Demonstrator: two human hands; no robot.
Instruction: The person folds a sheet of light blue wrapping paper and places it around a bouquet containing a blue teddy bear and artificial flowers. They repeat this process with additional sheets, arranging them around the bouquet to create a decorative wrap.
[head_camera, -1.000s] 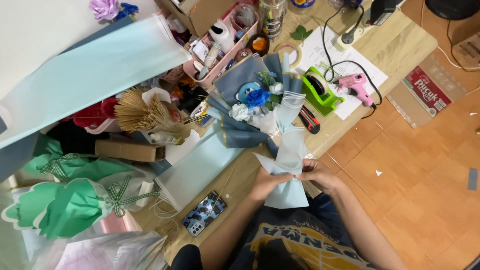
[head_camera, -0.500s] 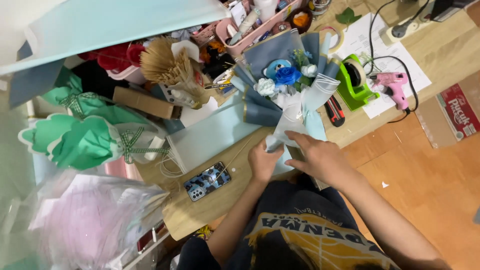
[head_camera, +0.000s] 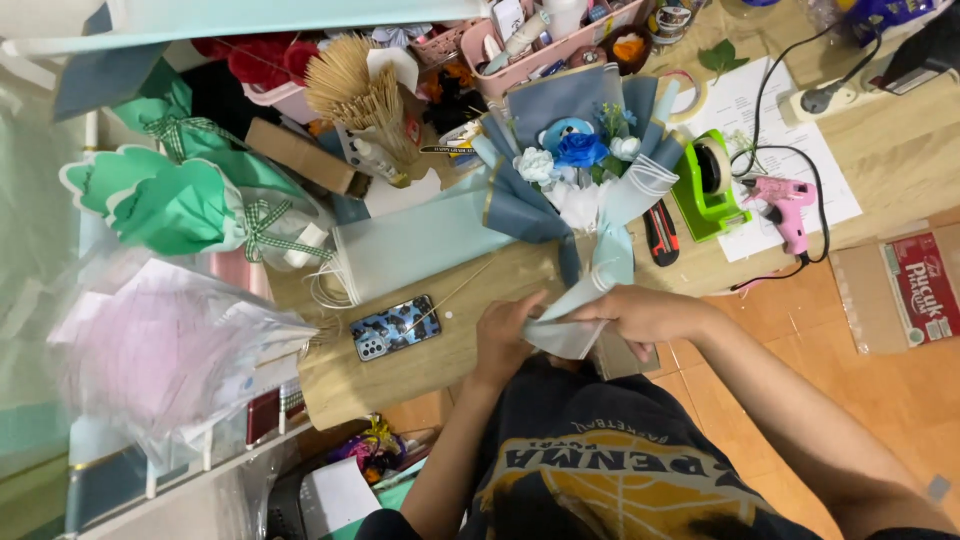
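Blue paper sheet (head_camera: 570, 335): 1 | left hand (head_camera: 503, 335), right hand (head_camera: 645, 315): fingers pinching it | bouquet (head_camera: 580, 160): 1

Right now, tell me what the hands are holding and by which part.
Both hands, left and right, grip the pale blue wrapping paper at the bouquet's lower end.

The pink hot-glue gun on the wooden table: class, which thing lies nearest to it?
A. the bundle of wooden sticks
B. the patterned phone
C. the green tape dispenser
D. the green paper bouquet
C: the pink hot-glue gun lies on the white paper sheet just right of the green tape dispenser, while the other three things lie far off on the table's left side.
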